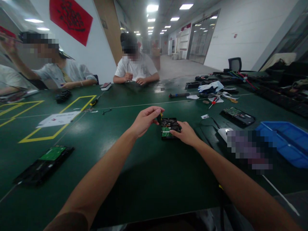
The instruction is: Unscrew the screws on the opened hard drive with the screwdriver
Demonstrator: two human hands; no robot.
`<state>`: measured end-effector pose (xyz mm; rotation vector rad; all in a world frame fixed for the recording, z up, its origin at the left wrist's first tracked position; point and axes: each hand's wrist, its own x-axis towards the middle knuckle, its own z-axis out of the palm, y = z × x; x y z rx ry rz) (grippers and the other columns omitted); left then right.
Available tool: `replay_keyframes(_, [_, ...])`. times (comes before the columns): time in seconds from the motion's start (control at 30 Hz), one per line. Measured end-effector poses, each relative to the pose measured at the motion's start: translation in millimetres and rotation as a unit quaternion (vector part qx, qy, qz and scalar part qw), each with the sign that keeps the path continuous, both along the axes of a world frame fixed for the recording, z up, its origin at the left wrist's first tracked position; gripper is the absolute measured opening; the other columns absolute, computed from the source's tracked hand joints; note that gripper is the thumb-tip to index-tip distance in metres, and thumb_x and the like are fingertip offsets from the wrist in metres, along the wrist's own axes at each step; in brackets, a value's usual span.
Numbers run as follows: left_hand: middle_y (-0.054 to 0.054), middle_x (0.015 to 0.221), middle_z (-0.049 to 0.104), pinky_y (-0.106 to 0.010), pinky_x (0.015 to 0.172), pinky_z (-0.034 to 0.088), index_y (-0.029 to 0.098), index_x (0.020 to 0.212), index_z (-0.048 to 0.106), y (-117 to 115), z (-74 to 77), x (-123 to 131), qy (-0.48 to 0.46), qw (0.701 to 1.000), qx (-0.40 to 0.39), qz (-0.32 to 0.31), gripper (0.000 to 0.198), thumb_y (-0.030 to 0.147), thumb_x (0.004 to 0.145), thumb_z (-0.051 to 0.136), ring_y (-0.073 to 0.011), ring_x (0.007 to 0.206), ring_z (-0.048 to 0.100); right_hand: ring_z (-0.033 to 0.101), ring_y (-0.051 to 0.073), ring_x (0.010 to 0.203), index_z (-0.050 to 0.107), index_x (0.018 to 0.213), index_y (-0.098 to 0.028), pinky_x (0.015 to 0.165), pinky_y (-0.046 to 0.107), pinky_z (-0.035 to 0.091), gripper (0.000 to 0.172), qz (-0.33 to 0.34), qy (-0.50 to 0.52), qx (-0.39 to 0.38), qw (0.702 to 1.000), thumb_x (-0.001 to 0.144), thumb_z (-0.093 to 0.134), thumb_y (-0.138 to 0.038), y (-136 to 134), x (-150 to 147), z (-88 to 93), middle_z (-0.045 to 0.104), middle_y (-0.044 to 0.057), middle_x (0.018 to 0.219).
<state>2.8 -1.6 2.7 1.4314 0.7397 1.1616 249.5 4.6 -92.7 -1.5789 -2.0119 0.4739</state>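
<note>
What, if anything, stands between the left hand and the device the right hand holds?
Nothing visible, except the black-yellow tool in the left hand itself. The right hand grips the device from its right side.

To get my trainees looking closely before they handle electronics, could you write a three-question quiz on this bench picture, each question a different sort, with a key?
1. The right hand touches:
A) a white paper sheet
B) a black rectangular device with a green circuit board
C) a red-handled screwdriver

2. True or false: a blue plastic tray lies to the right of the right hand.

3. Fill in: the left hand holds a small black-and-____ tool.

Key: 1. B; 2. True; 3. yellow
</note>
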Motion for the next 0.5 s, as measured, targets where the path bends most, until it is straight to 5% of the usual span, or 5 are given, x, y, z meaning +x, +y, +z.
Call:
replay_keyframes(0.13, [-0.005, 0.096, 0.067, -0.023, 0.063, 0.048, 0.021, 0.099, 0.077, 1.6, -2.5, -1.9, 0.018, 1.000, 0.012, 0.010, 0.025, 0.043, 0.087, 0.073, -0.0122, 0.079, 0.058, 0.061, 0.028, 0.110, 0.060, 0.137, -0.022, 0.095, 0.038, 0.050, 0.063, 0.002, -0.005, -0.002, 1.000, 0.086, 0.070, -0.058, -0.5, -0.2, 1.4, 0.061, 0.012, 0.119])
replay_keyframes(0.5, [-0.007, 0.099, 0.068, -0.023, 0.062, 0.048, 0.020, 0.111, 0.074, -3.0, 2.2, -0.8, 0.006, 1.000, 0.000, -0.017, 0.030, 0.041, 0.089, 0.071, -0.0143, 0.084, 0.062, 0.061, 0.028, 0.109, 0.060, 0.136, -0.022, 0.096, 0.037, 0.049, 0.062, -0.009, -0.006, -0.011, 1.000, 0.086, 0.071, -0.057, -2.9, -1.7, 4.2, 0.060, 0.012, 0.121])
